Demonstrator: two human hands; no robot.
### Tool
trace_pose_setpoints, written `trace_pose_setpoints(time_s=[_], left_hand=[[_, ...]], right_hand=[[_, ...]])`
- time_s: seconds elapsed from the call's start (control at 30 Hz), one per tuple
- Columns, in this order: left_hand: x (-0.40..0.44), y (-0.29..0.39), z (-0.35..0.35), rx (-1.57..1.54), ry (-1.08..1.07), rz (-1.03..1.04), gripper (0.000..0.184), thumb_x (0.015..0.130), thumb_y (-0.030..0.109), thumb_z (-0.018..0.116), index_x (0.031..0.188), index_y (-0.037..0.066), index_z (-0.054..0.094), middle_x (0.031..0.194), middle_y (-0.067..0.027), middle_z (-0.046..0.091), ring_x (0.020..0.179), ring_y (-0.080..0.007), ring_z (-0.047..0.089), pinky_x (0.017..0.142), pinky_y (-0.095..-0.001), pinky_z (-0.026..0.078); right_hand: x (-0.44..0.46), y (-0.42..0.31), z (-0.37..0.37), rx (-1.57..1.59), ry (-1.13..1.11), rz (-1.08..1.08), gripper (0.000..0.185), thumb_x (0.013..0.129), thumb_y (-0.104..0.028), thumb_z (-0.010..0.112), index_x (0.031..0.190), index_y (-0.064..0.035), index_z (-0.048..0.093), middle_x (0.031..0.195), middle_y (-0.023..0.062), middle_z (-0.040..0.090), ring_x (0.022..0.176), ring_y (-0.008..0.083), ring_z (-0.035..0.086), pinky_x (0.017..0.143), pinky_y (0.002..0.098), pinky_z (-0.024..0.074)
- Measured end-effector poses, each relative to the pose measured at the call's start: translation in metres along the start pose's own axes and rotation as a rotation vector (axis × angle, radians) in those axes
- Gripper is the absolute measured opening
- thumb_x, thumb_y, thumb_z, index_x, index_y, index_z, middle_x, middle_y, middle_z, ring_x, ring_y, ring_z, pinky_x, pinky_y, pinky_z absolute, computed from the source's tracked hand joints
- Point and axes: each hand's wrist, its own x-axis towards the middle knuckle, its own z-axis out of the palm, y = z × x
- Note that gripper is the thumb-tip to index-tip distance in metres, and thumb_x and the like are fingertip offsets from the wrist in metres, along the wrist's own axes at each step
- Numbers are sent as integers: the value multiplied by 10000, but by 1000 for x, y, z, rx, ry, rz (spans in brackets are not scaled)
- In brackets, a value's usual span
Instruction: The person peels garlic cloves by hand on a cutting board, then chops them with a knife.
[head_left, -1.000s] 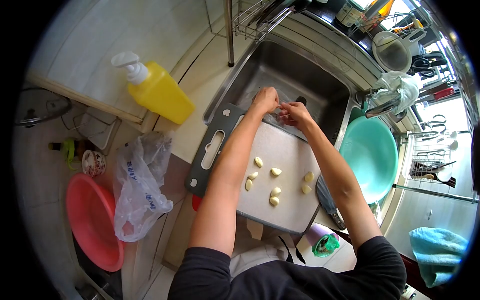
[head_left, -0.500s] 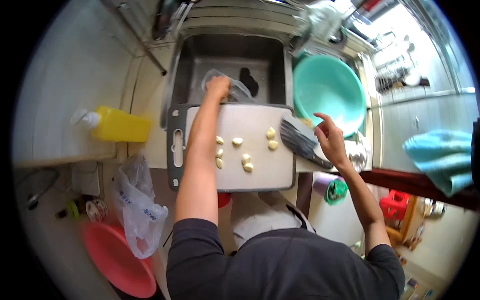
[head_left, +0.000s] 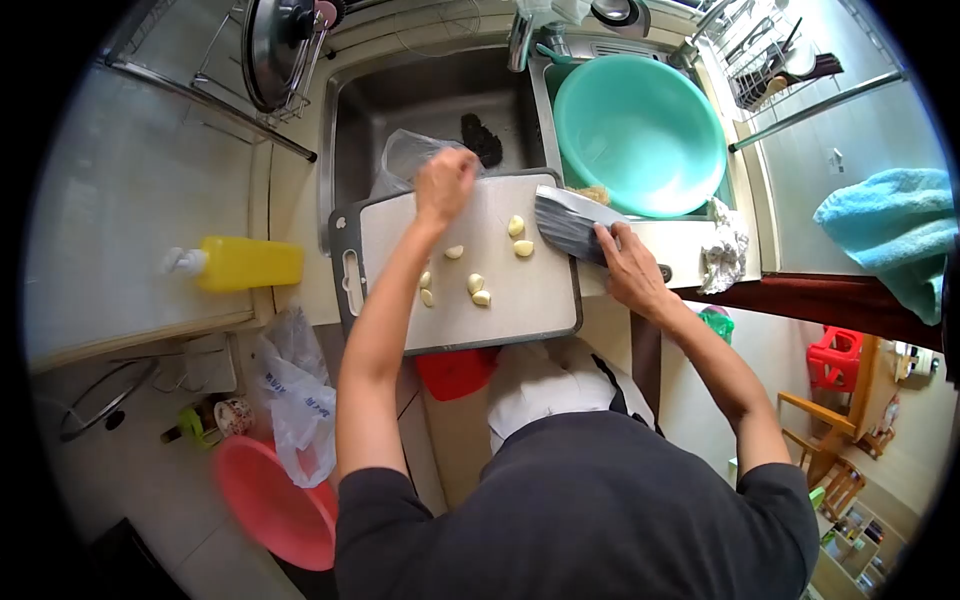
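A grey-rimmed white cutting board (head_left: 500, 310) lies across the near edge of the sink. Several peeled garlic cloves (head_left: 476, 284) are spread over it. My left hand (head_left: 443, 187) is above the board's far edge, fingers curled and slightly blurred; anything inside them is hidden. Just beyond it, a clear plastic bag (head_left: 402, 158) hangs at the sink side. At the board's right edge lies a cleaver (head_left: 572, 222), its blade partly over the board. My right hand (head_left: 634, 268) has its fingers around the cleaver where blade meets handle.
A dark clump (head_left: 481, 140) sits in the metal sink (head_left: 430, 95). To its right stands a green basin (head_left: 640, 130), with a crumpled white cloth (head_left: 724, 250) nearby. A yellow pump bottle (head_left: 250, 264) is on the left counter, above a hanging plastic bag (head_left: 300, 400).
My right hand has come down from the air onto the cleaver. My left hand has drawn back from the plastic bag to over the board's far edge. The camera view has shifted.
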Motion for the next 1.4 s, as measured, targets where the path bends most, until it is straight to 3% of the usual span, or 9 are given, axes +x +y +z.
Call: trace_pose_setpoints(time_s=[0.07,0.1,0.2,0.4,0.43,0.5,0.63,0.73,1.4], left_hand=[[-28,36,1,-242,-230,-38,242,804,-26,581,989,81,696,1049,-104,650,884,-273,638,796,-353,523],[-40,39,11,-197,-201,169,268,792,-43,574,1002,78,689,1094,-97,630,989,-267,606,867,-352,501],[-53,49,17,-200,-295,294,249,786,-26,600,996,78,684,1039,-73,629,1004,-259,590,874,-356,486],[-80,55,-5,10,-264,-51,291,725,75,722,1010,80,665,884,-63,582,872,-269,572,789,-366,474],[-83,63,-8,11,-271,-49,291,725,75,722,1010,80,665,884,-63,582,872,-269,572,789,-366,474],[-88,80,-6,71,5,-43,291,718,92,738,998,65,664,929,-68,605,892,-259,577,780,-376,467],[-108,93,16,25,23,105,266,714,92,745,964,46,670,962,-72,633,884,-258,585,778,-376,463],[-115,94,33,-5,115,52,106,762,88,706,859,53,679,911,-47,666,839,-238,603,738,-351,453],[-120,91,37,171,113,58,120,694,80,697,808,55,669,947,-57,659,904,-229,592,734,-362,443]], right_hand=[[7,-5,-17,41,-61,88,578,754,29,541,1322,-17,444,1089,200,488,847,366,579,767,458,496],[10,-8,-28,69,-129,171,574,763,26,544,1326,-18,438,1068,197,489,816,374,590,750,462,501],[12,-12,-48,241,-33,230,476,779,3,540,1253,2,503,1022,194,496,777,372,594,727,456,499],[-2,-25,-57,676,61,270,294,757,1,504,1037,77,549,785,170,526,643,277,538,608,350,451],[-2,-34,-59,754,8,325,308,746,5,476,1035,86,544,865,286,557,816,446,556,742,439,456],[0,-49,-68,711,-68,363,336,752,10,466,1073,78,537,866,305,582,822,471,576,748,468,457],[-5,-57,-47,728,-12,239,345,778,-5,484,1112,76,503,783,298,567,749,466,579,666,460,458],[-6,-62,-42,706,-53,211,366,788,-7,473,1147,66,491,859,298,586,835,467,580,730,472,461],[11,-95,-37,303,-322,227,335,798,15,502,1120,65,429,923,268,587,797,458,601,704,513,492]])
